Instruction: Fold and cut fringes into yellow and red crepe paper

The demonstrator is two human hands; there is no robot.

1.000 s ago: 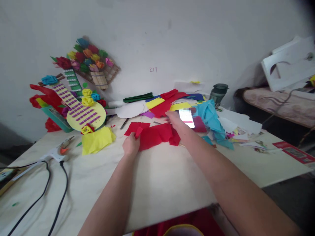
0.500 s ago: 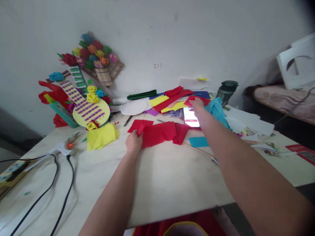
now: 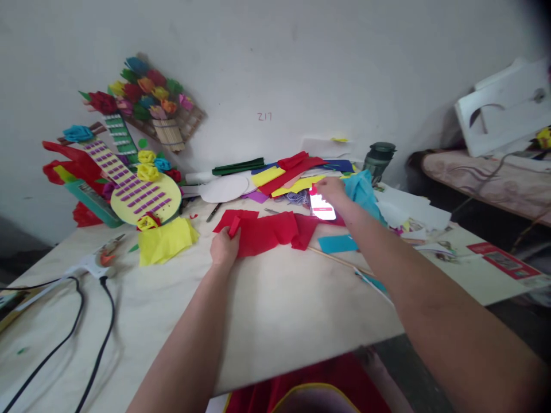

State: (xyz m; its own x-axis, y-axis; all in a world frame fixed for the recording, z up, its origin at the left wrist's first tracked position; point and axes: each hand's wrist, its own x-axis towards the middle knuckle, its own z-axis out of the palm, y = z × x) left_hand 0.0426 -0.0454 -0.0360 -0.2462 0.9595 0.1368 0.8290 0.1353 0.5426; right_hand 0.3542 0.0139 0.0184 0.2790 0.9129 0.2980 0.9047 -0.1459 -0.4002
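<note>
My left hand (image 3: 224, 246) pinches the folded end of a strip of red crepe paper (image 3: 267, 232) lying on the table. Farther back, my right hand (image 3: 330, 192) reaches over a lit phone (image 3: 322, 207), fingers closed, with a small bit of red crepe paper (image 3: 313, 189) at the tips; most of that piece is hidden. The phone stands just behind the strip's right end. A blue paper piece (image 3: 338, 244) and a thin wooden stick (image 3: 340, 259) lie in front of the phone.
A yellow crepe sheet (image 3: 167, 241), a glue gun (image 3: 97, 263) with black cords and a paper-flower guitar (image 3: 146, 198) are on the left. Stacked coloured paper (image 3: 293, 175) lies along the wall. A dark bottle (image 3: 379, 160) and white papers (image 3: 408, 206) are on the right.
The view has swung slightly right. My right hand has drawn the red crepe paper away from the pile's right side, toward the phone. My left hand keeps its grip on the strip.
</note>
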